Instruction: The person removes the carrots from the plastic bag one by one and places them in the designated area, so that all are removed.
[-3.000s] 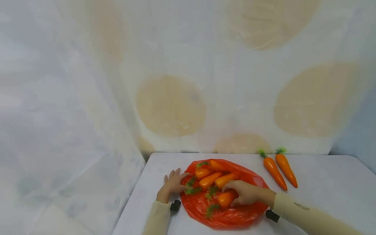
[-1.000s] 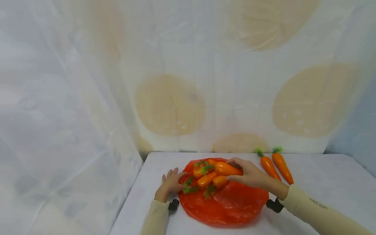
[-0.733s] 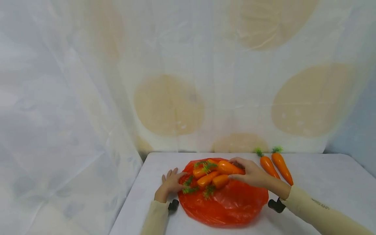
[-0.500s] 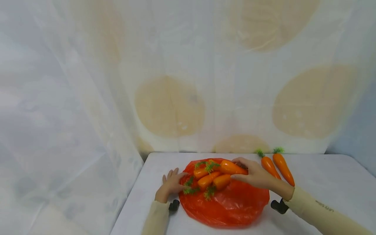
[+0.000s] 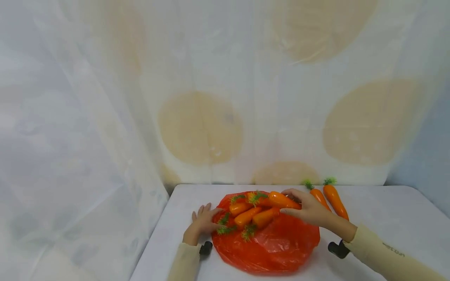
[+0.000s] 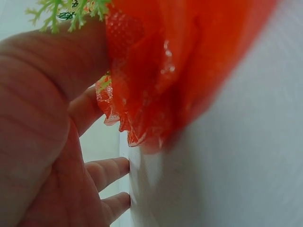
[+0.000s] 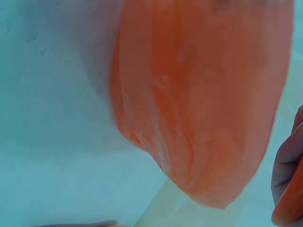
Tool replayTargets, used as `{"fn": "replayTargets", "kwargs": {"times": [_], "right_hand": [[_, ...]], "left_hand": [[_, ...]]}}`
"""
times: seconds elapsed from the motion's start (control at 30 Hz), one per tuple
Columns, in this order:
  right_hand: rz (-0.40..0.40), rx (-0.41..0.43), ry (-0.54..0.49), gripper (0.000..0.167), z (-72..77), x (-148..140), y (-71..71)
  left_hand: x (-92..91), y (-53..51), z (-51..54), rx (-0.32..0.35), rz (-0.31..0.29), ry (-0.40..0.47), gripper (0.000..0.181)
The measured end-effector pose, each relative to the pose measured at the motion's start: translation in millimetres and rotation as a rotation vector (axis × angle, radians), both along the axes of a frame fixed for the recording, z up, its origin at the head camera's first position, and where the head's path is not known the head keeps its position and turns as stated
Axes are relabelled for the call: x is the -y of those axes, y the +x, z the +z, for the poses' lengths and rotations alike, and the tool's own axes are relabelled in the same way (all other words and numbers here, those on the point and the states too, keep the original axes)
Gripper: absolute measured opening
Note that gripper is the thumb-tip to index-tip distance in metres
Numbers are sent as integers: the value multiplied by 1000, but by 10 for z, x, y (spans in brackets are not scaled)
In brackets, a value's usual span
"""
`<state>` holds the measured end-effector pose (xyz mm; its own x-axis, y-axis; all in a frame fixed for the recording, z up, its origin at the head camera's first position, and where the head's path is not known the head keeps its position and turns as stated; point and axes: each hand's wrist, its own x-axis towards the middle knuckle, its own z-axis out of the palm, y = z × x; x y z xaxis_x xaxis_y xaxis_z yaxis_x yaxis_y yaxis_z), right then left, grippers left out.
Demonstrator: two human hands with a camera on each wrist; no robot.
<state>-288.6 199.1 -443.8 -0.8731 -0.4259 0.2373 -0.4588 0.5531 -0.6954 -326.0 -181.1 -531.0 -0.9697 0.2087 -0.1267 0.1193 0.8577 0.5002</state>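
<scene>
In the head view, a red plastic bag (image 5: 281,249) lies spread on the table with several orange carrots with green tops on it. My right hand (image 5: 309,208) grips one carrot (image 5: 281,200) by its narrow end, thumb below and fingers behind, at the back of the pile. In the right wrist view its fingers (image 7: 286,161) curl along the carrot (image 7: 292,198). My left hand (image 5: 203,224) rests at the bag's left edge, fingers spread, thumb beside a carrot's green top (image 5: 226,230). The left wrist view shows thumb and index partly hidden behind the bag (image 6: 151,66); two other fingertips touch the table.
Two more carrots (image 5: 335,201) lie on the white table (image 5: 383,218) right of the bag, partly behind my right hand. A pale curtain with tan spots (image 5: 202,128) hangs behind the table. A dark wrist camera (image 5: 338,249) sits under the right forearm.
From the bag's front right, my right hand has carried a carrot back onto the pile, its green top now toward the left. Lately hand and carrot have shifted slightly right. The left hand stays put.
</scene>
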Motion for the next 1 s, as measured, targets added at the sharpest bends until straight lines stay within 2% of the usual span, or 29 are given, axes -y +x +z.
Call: {"fn": "replayTargets", "kwargs": {"times": [0.2,0.5,0.7,0.87,1.0], "right_hand": [[1,-19,-1,48,-67,-24,28],[-10,-23,-12,47,-116,-43,-49],[-71,-127,-21,47,-83,-123,-83],[-96,-85,-42,48,-39,-225,-76],[-127,-115,-28,47,-47,-289,-99]], "left_hand": [[-17,13,-55,3,-11,-3,62],[4,-21,-68,5,2,9,64],[6,-40,-2,-1,-1,14,62],[16,-39,25,-6,-4,0,61],[19,-40,28,-2,0,-2,62]]}}
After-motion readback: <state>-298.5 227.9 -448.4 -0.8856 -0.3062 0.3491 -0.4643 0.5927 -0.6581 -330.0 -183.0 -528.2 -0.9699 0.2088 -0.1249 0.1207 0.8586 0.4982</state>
